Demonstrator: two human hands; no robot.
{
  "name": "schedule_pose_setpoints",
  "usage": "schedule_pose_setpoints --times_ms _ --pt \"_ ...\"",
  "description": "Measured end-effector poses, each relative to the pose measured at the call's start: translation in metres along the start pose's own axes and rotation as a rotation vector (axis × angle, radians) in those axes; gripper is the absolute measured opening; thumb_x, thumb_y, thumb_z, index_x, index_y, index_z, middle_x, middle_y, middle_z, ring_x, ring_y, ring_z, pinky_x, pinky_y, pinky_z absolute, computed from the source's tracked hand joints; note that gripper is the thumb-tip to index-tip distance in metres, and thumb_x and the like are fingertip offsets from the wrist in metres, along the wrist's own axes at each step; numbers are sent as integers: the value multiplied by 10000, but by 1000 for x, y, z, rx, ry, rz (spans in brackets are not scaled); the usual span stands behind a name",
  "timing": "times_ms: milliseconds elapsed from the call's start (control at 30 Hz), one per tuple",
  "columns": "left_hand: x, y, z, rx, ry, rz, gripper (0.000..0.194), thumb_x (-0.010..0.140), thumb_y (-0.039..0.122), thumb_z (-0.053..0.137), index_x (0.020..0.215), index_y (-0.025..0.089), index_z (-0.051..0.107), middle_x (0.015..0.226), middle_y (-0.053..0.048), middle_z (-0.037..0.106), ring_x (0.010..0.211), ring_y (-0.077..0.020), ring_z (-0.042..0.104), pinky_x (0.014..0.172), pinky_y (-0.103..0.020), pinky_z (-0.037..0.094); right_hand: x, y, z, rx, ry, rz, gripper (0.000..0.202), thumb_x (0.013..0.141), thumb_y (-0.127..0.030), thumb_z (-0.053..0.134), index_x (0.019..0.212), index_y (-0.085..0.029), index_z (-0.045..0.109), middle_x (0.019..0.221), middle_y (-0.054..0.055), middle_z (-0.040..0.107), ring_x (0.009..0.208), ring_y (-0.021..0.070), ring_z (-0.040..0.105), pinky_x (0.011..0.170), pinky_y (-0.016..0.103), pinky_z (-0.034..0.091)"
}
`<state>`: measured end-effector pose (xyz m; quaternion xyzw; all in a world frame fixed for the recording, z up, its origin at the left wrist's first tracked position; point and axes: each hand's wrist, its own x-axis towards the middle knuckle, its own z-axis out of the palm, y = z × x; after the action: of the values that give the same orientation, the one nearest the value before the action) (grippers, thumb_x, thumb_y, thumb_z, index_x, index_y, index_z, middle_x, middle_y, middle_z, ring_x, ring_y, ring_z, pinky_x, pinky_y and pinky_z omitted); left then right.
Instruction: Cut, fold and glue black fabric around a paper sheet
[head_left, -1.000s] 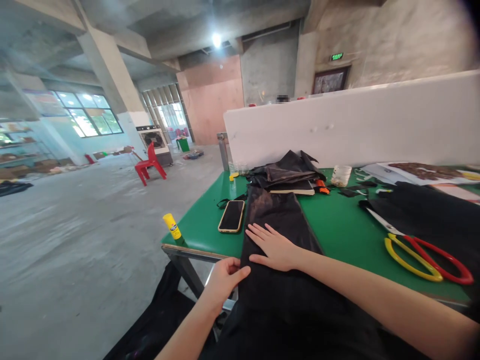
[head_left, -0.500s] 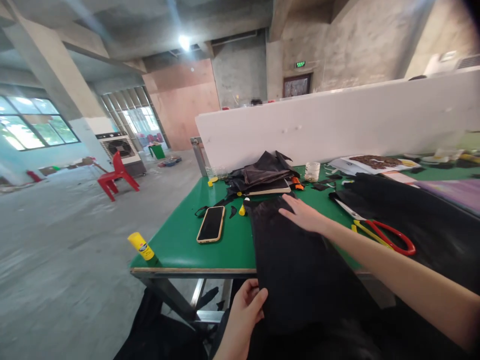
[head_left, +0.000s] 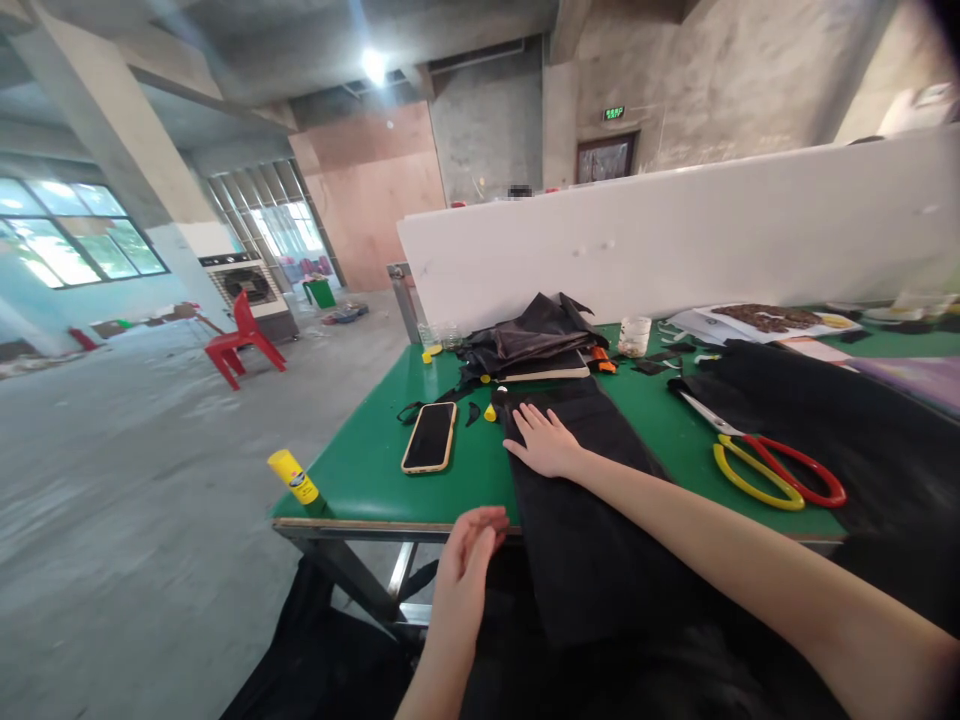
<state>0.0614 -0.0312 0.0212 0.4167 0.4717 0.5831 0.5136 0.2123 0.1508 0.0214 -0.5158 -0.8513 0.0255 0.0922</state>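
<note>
A long strip of black sheet material (head_left: 592,530), like fabric or thin leather, lies over the green table (head_left: 360,480) and hangs down past its front edge. My right hand (head_left: 544,443) rests flat on the strip's upper left part with fingers spread. Just left of the strip, at the table's front edge, my left hand (head_left: 466,555) is held loosely curved, thumb apart from the fingers, with nothing in it. A phone (head_left: 430,438) lies left of the strip. Large scissors (head_left: 757,460) with one red and one yellow handle lie to the right, partly on another black piece (head_left: 817,420).
A yellow glue stick (head_left: 294,478) stands tilted at the front left corner. Behind the strip sit a pile of black scraps (head_left: 532,335) and a clear cup (head_left: 634,337). A white panel (head_left: 637,235) borders the table's back. A red chair (head_left: 244,340) stands on the floor.
My left hand has let go of the strip's left edge and moved up and left. My right hand has slid left across the strip and now lies flat. The view has shifted slightly.
</note>
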Motion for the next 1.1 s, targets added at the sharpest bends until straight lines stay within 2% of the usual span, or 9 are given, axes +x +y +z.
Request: schedule_pose_setpoints --times_ms 133,367,567,700,833,933,1100 --pt "24 5 10 -123 -75 -72 333 809 372 576 1090 194 591 1321 -92 486 1219 -238 445 991 -362 401 -1 0 1 1 25 -13 767 857 -620 120 1422 -111 221 1484 111 174 1366 239 124 1091 438 97" --pt "35 16 19 -15 -131 -161 343 774 300 629 1110 230 612 1320 -49 503 1271 -218 386 1075 -339 284 -2 2 3 39 65 -18 722 875 -586 142 1411 -117 257 1471 113 222 1359 239 157 1086 450 105" --pt "42 31 28 -93 -21 -216 243 773 247 592 983 142 655 1227 -134 572 1188 -261 479 1002 -402 359 -2 5 5 65 105 -26 699 885 -560 165 1395 -101 296 1459 130 250 1353 255 176 1078 461 121" --pt "43 36 26 -47 -75 -249 290 784 274 587 1040 143 632 1235 -139 564 1145 -268 516 958 -409 390 -3 6 6 75 124 -30 675 890 -544 172 1388 -112 314 1452 125 270 1348 252 195 1076 461 129" --pt "49 34 21 93 -106 -198 310 784 260 596 1089 203 612 1336 -97 479 1201 -267 462 940 -392 407 -3 6 7 83 140 -29 655 894 -528 177 1383 -117 326 1449 120 278 1347 250 199 1076 460 136" --pt "71 30 22 133 -110 -146 288 789 225 580 1073 186 614 1327 -110 486 1211 -244 454 954 -354 404 -4 6 6 83 152 -31 637 901 -507 179 1373 -112 345 1442 121 295 1343 250 212 1075 455 148" --pt "125 20 34 189 -69 -119 293 790 206 558 1076 158 601 1334 -124 475 1223 -236 439 948 -342 403 -8 5 3 74 179 -32 594 913 -459 181 1361 -115 364 1434 118 314 1335 243 235 1072 452 165"
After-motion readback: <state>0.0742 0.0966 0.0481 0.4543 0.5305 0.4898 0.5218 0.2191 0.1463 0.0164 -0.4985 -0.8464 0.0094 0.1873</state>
